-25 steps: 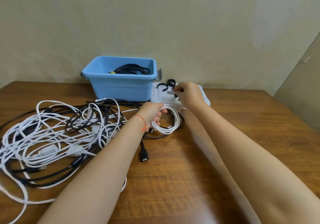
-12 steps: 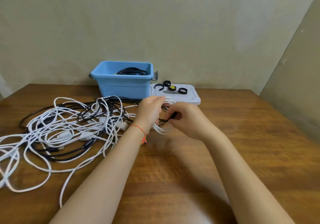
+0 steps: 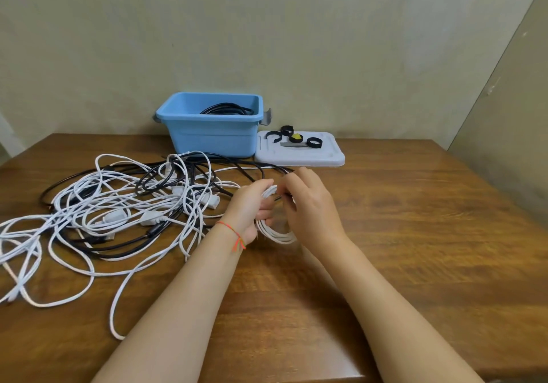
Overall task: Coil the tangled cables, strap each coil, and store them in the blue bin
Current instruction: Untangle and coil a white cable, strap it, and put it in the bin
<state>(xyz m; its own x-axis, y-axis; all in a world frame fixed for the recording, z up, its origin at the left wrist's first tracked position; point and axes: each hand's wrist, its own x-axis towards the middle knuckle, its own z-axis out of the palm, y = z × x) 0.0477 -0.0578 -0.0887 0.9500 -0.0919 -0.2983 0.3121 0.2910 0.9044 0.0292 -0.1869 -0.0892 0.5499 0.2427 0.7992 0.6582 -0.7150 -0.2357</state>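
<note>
The right hand [image 3: 311,204] hid part of the small round coil of thin white cable [image 3: 274,231], and what its curled fingers pinched at the top of the coil was too hidden to tell, though a bit of black showed there. The left hand [image 3: 252,207] had its fingers wrapped around the coil's left side, holding it just above the smooth brown wooden bench [image 3: 415,234]. The messy pile of white and black cables [image 3: 118,213] lay to the left, and the blue plastic bin [image 3: 213,136] with a black coil stood behind.
</note>
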